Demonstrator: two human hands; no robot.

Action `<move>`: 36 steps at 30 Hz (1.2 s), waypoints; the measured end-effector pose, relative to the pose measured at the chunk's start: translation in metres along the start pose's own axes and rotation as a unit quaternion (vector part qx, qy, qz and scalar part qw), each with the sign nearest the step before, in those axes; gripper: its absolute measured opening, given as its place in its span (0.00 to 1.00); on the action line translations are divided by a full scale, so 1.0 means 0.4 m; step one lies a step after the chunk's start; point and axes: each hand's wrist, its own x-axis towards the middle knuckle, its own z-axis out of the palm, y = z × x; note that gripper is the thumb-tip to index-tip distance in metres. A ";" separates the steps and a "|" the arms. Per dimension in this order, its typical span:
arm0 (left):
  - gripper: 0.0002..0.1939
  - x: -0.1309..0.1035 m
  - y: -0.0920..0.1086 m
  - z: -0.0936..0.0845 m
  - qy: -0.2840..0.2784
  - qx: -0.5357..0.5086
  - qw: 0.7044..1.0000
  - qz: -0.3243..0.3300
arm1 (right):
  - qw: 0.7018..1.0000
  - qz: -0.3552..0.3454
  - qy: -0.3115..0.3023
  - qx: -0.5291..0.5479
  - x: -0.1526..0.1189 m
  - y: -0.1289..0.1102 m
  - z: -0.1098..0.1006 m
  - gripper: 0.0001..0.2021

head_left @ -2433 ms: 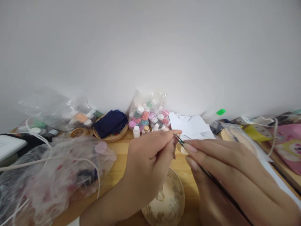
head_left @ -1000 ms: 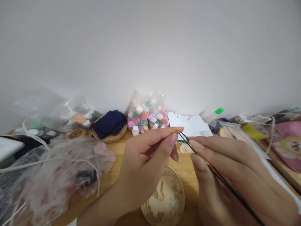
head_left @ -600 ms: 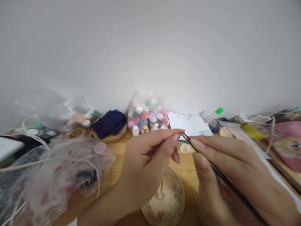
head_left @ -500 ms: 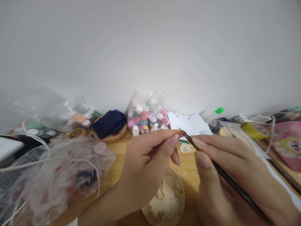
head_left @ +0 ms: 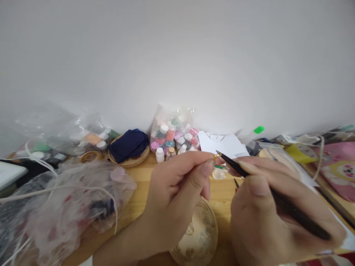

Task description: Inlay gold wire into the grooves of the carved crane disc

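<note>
My left hand (head_left: 177,195) pinches a tiny gold-coloured piece (head_left: 216,157) between thumb and forefinger. Its exact kind is too small to make out. In my right hand (head_left: 271,214) is a pair of black tweezers (head_left: 288,208), held like a pen. The fine tip meets or nearly meets the gold piece; contact cannot be made out. Below the left hand, partly covered by it, lies a round embroidery piece (head_left: 203,236) with pale cloth and gold and grey patterns.
Across the back stand a bag of small bottles (head_left: 174,133), white paper (head_left: 227,144) and dark blue cloth (head_left: 129,145) on a wooden hoop. Crumpled plastic bags (head_left: 66,207) and white cables (head_left: 83,187) fill the left. A pink pouch (head_left: 340,170) lies at right.
My right hand has turned, so the tweezers show more of their broad side and lie flatter. The gold piece is more visible at my left fingertips, which have shifted slightly right.
</note>
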 end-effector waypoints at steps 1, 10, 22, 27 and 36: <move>0.06 -0.001 0.001 0.000 0.003 -0.015 1.000 -0.013 | 0.999 0.006 0.028 0.014 0.001 0.003 0.008 0.14; 0.08 0.002 -0.002 -0.020 -0.082 -0.132 0.985 -0.074 | 0.969 0.078 0.091 0.215 -0.007 0.039 0.049 0.10; 0.05 0.010 -0.009 -0.026 -0.137 -0.163 0.974 -0.072 | 0.892 0.179 -0.002 0.415 0.023 0.046 0.053 0.09; 0.09 0.021 -0.012 -0.034 -0.145 -0.150 0.976 -0.064 | 0.892 0.175 -0.081 0.408 0.042 0.066 0.039 0.07; 0.05 0.027 -0.009 -0.034 -0.153 -0.132 0.978 -0.043 | 0.887 0.173 -0.128 0.409 0.061 0.075 0.035 0.11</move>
